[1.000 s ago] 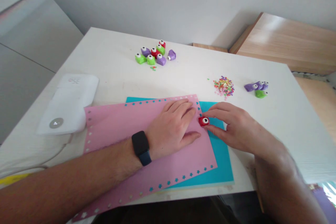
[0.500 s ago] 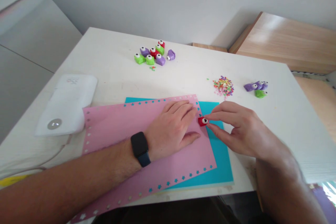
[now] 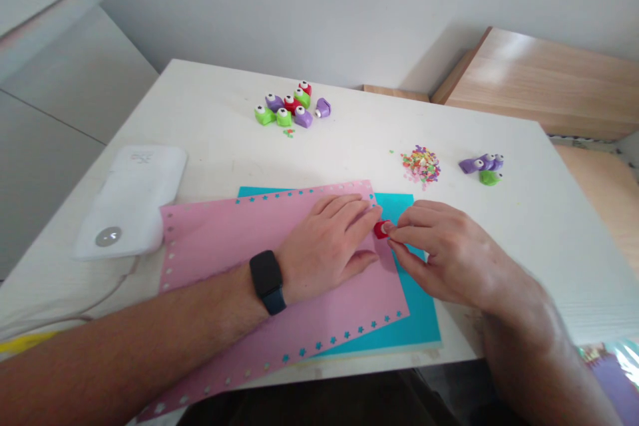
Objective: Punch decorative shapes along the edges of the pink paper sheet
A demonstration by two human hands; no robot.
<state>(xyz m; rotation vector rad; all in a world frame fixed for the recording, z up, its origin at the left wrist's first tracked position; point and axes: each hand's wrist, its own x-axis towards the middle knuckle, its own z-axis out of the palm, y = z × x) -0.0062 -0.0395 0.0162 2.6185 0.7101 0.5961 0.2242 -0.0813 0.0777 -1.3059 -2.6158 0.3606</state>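
My left hand (image 3: 329,239), with a black smartwatch (image 3: 266,277) on the wrist, lies flat on a pink paper sheet (image 3: 239,239) and presses it down. The sheet has a border of punched stars and sits at an angle on a turquoise paper sheet (image 3: 417,309). My right hand (image 3: 439,253) pinches a small red craft punch (image 3: 381,229) between thumb and fingers. The punch sits at the pink sheet's right edge, next to my left fingertips, and my fingers hide much of it.
Several green, purple and red craft punches (image 3: 287,110) stand grouped on the white table (image 3: 210,146). Farther right lie paper confetti (image 3: 421,165) and more punches (image 3: 482,166). A white padded pouch (image 3: 130,203) with a cable lies left. Wooden boards stand behind the table.
My right fingers have closed further around the red punch, which now covers the pink sheet's edge. My left hand stays in place, and the view has shifted slightly.
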